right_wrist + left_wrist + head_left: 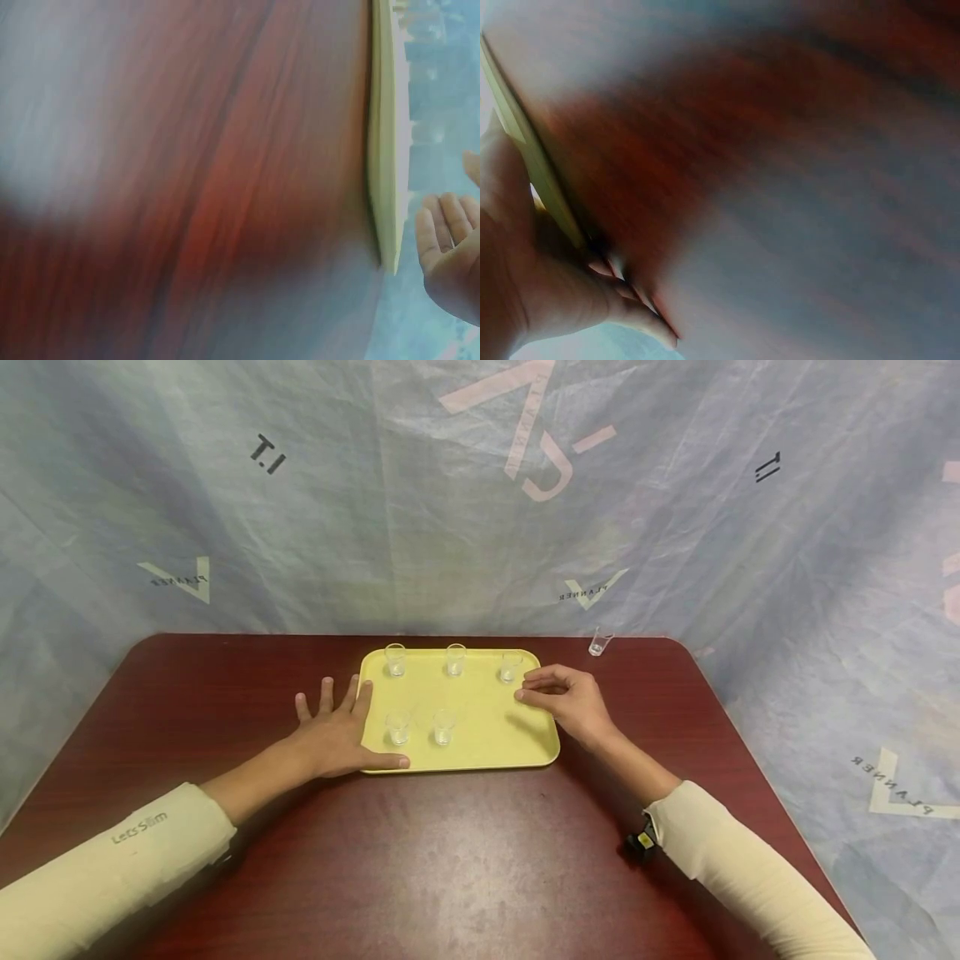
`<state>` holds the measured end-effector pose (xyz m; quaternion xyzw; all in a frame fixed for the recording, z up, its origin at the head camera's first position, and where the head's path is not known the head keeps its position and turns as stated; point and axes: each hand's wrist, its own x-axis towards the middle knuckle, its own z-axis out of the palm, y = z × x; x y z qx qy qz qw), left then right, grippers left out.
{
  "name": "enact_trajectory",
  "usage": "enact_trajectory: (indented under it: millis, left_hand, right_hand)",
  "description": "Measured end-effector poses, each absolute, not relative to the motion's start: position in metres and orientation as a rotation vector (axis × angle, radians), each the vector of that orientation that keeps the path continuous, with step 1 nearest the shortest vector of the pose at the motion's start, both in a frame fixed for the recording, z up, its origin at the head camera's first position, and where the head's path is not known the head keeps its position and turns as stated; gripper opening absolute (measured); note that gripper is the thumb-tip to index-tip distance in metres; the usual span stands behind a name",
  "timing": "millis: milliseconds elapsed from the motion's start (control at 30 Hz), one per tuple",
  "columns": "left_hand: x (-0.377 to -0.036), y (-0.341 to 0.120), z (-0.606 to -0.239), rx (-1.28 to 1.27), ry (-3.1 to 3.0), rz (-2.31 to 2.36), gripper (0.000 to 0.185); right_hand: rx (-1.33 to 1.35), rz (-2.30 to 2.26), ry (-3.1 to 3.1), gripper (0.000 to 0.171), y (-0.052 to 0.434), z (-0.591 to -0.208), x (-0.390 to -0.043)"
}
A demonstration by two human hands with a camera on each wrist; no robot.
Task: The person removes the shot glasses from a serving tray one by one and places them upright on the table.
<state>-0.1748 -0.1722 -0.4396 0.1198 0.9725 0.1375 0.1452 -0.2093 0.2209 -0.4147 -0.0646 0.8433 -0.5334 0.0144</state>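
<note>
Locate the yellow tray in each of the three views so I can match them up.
Head view: the yellow tray lies mid-table, between the left hand and the right hand.
Left wrist view: only its edge shows, a pale strip at far left above the hand.
Right wrist view: its edge runs down the right side, seen side-on.
Shared landmark: the dark red table, which fills most of both wrist views.

This looks like a makeshift recording set-up rather than a lived-in room. A crinkled pale blue-grey sheet [465, 510], printed with logos and lettering, hangs as a backdrop right behind and around a dark red wood-grain surface [465, 860]. Nothing of a room shows past the sheet. On the surface lie only a yellow tray [487, 735] of small clear glasses [395, 659].
</note>
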Motion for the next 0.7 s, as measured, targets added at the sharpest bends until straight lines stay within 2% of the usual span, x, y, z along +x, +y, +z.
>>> enact_trajectory:
  millis: [400,700]
  left_hand:
    - [-0.173,-0.171,-0.438,0.345,2.799,0.407,0.163]
    - [-0.175,-0.172,-0.44,0.332,2.795,0.406,0.165]
  right_hand:
    - [-0.366,-1.676,2.385,0.052,0.178,-0.41,-0.194]
    - [-0.385,-1.632,2.309,0.055,0.153,-0.415,-0.187]
